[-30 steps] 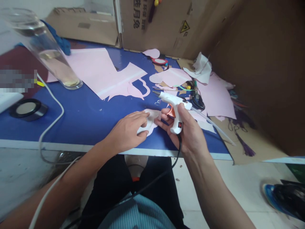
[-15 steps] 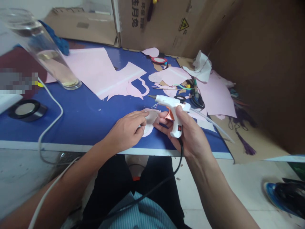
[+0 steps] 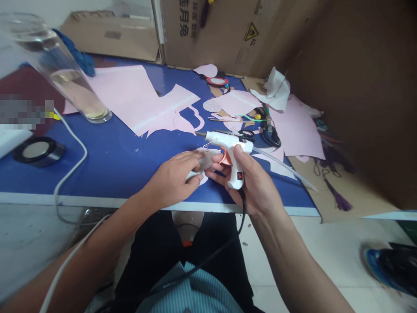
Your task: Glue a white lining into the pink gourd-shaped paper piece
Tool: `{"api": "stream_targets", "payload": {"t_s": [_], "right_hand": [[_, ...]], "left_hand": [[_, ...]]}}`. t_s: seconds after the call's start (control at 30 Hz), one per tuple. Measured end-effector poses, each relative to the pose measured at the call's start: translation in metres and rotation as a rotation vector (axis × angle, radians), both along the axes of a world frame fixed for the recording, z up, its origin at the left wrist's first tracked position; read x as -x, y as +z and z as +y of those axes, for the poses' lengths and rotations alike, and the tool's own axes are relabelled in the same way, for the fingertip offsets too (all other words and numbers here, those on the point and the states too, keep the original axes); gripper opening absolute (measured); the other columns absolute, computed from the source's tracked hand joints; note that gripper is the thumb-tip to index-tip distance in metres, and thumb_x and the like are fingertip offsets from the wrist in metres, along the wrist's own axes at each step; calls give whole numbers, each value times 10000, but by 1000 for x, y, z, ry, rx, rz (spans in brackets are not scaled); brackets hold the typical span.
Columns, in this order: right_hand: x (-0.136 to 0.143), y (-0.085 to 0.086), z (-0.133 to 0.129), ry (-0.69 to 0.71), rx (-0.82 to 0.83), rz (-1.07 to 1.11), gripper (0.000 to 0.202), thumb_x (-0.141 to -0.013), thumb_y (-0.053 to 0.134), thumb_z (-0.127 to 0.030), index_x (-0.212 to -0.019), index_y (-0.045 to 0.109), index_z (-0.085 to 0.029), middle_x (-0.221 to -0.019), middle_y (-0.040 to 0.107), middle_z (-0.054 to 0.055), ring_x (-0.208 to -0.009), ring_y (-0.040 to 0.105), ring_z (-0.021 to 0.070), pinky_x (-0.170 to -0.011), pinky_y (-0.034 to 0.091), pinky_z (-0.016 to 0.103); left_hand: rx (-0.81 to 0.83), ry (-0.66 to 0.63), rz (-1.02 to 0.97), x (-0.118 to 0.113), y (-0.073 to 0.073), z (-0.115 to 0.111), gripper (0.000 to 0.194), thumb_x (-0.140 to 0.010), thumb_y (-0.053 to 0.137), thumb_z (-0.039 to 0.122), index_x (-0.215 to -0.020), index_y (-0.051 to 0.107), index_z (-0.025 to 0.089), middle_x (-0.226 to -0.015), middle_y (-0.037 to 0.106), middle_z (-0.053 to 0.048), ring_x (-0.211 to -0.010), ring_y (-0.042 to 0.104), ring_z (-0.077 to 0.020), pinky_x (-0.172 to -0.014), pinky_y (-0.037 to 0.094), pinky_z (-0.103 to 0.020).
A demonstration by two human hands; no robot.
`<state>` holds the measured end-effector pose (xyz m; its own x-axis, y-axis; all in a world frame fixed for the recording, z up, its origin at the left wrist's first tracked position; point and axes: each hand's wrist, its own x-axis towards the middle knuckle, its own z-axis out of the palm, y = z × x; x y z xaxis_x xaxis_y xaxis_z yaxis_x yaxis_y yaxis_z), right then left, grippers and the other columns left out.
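My right hand [image 3: 260, 187] is wrapped around a white hot glue gun [image 3: 221, 139] with an orange trigger. Its nozzle points left, and a clear glue stick [image 3: 286, 164] juts out of the back. Below the gun, a small pale pink and white paper cutout [image 3: 211, 154] lies near the table's front edge. Fingers of my left hand [image 3: 174, 180] grip this cutout from the left, the thumb at its lower side. Some fingertips of my right hand reach its right side. My hands cover much of the cutout.
Behind the gun lie scissors [image 3: 246, 134] and a large pink sheet [image 3: 122, 93] with cut edges. A tall glass of liquid [image 3: 76, 87] and a tape roll [image 3: 39, 151] stand left. Cardboard [image 3: 221, 39] walls off the back. A purple tassel [image 3: 339, 198] lies right.
My right hand and the glue gun have shifted slightly left, bringing the nozzle left as well. The paper cutout has turned or tilted a little between my hands.
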<state>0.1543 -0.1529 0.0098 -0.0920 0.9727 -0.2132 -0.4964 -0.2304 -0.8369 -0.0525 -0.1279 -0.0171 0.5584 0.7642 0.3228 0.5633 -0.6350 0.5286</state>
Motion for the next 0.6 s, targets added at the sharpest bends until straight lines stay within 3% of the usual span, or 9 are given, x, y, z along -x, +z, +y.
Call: {"api": "stream_targets", "payload": {"t_s": [0.17, 0.5, 0.6], "right_hand": [[0, -1, 1, -4, -12, -6, 440, -898, 861, -628, -1074, 790, -231, -1004, 847, 61, -954, 827, 245, -876, 699, 381], [1, -1, 1, -12, -8, -22, 425, -880, 878, -619, -1044, 788, -237, -1003, 844, 56, -915, 817, 228, -874, 696, 372], [-5, 2, -1, -52, -14, -104, 440, -878, 872, -635, -1041, 806, -232, -998, 838, 58, -850, 800, 210, -782, 688, 330]], "left_hand": [[7, 16, 11, 0, -2, -1, 129, -956, 697, 298, -1053, 625, 249, -1280, 788, -104, -1445, 647, -318, -1257, 490, -517], [-41, 6, -6, 1, -8, 1, 91, -918, 625, 168, -929, 604, 256, -1379, 781, -106, -1487, 624, -305, -1252, 504, -528], [-48, -7, -23, 1, -7, 1, 118, -912, 606, 129, -905, 601, 247, -1427, 767, -127, -1485, 631, -296, -1248, 506, -518]]}}
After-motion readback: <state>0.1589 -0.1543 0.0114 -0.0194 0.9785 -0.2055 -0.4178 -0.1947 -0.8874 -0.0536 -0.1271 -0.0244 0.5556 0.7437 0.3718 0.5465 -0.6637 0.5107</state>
